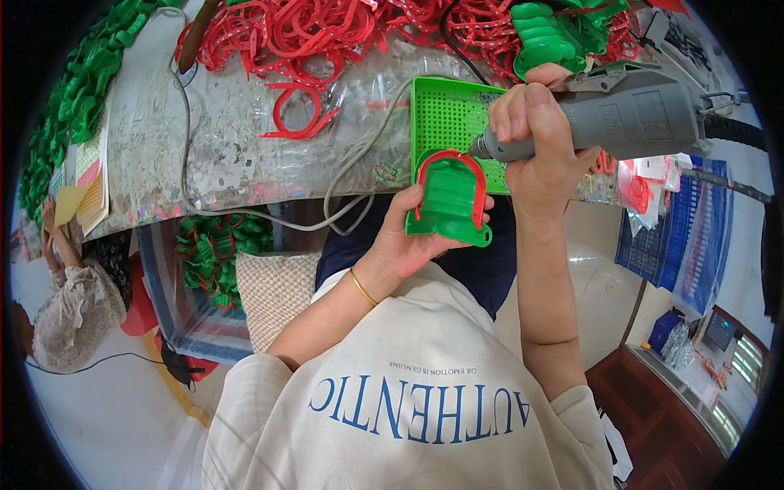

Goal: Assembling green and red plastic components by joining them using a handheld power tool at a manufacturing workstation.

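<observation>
Busy workroom here, with a pale, glossy floor (594,306) below and right of the fingers of the right hand (539,143). Beyond the fingers of the left hand (400,237), a long, scuffed, whitish worktop (245,139) under clear plastic. Far left of those fingers, a deep bank of curved green plastic parts (90,82), stage of work unclear, and below it a co-worker in a speckled top (77,302). Closer in, just left of the left fingers, a grey-blue box (167,318) loaded with green plastic parts edged in red (220,245): probably the finished ones. Plenty left, apparently: thin red plastic strips (302,33) in a tangle beyond the left fingers, loose green parts (543,37) just beyond the right.

Now to the right fingers, clenched around a grey, barrel-bodied plastic power tool (629,114). Just left of them, a bright-green perforated plastic tray (445,114). In the left fingers, pinched with the thumb at its left edge, one ribbed, arched green plastic piece (451,196). Around its curved rim, between thumb and fingers, a red arched plastic strip (445,154). Seated, by the look, but probably only part-fastened, with the narrow metal tip (469,153) right up by the arch. Touching or just off: cannot tell.
</observation>
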Demonstrator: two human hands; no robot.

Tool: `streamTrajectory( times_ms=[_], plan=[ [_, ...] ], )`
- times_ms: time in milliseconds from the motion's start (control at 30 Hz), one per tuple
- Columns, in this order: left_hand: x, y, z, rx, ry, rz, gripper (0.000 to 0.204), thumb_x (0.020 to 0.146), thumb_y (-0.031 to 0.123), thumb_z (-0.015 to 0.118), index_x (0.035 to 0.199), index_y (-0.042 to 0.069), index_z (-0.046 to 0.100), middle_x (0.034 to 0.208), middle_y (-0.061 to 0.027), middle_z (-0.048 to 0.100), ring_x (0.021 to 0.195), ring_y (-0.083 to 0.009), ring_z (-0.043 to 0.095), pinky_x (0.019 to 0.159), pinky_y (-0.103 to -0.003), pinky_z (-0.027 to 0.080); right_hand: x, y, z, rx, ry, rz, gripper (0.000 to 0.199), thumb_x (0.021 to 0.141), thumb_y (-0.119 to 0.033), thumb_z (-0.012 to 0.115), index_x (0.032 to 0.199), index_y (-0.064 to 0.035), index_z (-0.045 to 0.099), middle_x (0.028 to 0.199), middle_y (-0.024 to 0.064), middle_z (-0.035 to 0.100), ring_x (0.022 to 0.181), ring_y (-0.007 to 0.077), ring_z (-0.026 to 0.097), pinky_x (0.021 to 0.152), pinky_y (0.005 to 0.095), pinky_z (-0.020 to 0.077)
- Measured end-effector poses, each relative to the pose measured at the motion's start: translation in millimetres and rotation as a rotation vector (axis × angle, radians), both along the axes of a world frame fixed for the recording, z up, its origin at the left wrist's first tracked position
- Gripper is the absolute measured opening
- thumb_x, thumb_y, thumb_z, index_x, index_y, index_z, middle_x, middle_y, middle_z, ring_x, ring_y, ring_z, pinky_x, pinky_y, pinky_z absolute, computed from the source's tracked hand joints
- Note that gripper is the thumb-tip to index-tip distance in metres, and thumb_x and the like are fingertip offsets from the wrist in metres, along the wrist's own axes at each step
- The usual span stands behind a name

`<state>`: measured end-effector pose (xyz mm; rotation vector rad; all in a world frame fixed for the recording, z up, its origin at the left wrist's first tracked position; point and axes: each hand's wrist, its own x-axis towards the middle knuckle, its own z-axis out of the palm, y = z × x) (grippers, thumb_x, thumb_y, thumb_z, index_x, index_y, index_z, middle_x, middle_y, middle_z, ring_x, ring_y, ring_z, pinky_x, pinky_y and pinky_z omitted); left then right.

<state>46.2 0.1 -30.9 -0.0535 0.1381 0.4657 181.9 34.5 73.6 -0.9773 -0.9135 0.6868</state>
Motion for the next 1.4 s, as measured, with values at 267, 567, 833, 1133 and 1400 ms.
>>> streamTrajectory(
  times_ms=[267,567,833,1133,1400],
  plan=[
    [-0.3,-0.7,0.9,0.012,0.009,0.009,0.072,0.086,0.045,0.055,0.135,-0.004,0.037,0.130,-0.0278,0.047,0.117,-0.0342,0.053,0.096,-0.047,0.047,-2.8,0.6,-6.5,-0.019,-0.008,-0.038,0.012,0.085,-0.007,0.056,0.093,0.0018,0.054,0.059,0.0035,0.044,0.050,0.0122,0.043,0.052,0.0282,0.0387],
    [-5.7,-0.3,0.4,0.016,0.018,-0.021,0.073,0.085,0.047,0.057,0.135,-0.002,0.037,0.128,-0.0271,0.049,0.117,-0.0353,0.053,0.097,-0.048,0.046,-11.4,-7.4,-10.1,-0.010,-0.036,-0.038,0.008,0.086,-0.006,0.054,0.088,0.0014,0.050,0.060,0.0038,0.045,0.052,0.0124,0.043,0.053,0.0278,0.0382],
    [-9.6,1.0,8.9,0.014,0.052,-0.072,0.068,0.087,0.044,0.055,0.135,-0.001,0.038,0.126,-0.0276,0.050,0.115,-0.0352,0.054,0.095,-0.048,0.047,5.4,-1.8,13.0,0.078,-0.016,0.051,0.013,0.086,-0.006,0.054,0.096,0.0022,0.051,0.060,0.0026,0.042,0.053,0.0130,0.042,0.052,0.0299,0.0361],
    [-9.8,1.8,-4.4,0.030,-0.004,-0.030,0.066,0.088,0.043,0.053,0.134,-0.002,0.039,0.128,-0.0276,0.049,0.112,-0.0349,0.055,0.094,-0.048,0.048,33.7,37.4,-48.8,0.019,-0.061,-0.112,0.011,0.085,0.001,0.058,0.095,0.0028,0.054,0.066,0.0037,0.050,0.053,0.0119,0.048,0.054,0.0283,0.0427],
    [-9.0,0.3,-4.3,0.028,0.043,-0.023,0.066,0.088,0.043,0.051,0.134,-0.003,0.040,0.128,-0.0278,0.049,0.112,-0.0353,0.056,0.094,-0.047,0.048,38.4,41.6,-74.5,0.003,-0.081,-0.142,0.009,0.085,0.000,0.060,0.091,0.0010,0.055,0.063,0.0028,0.053,0.053,0.0115,0.050,0.053,0.0275,0.0438]
  ],
)
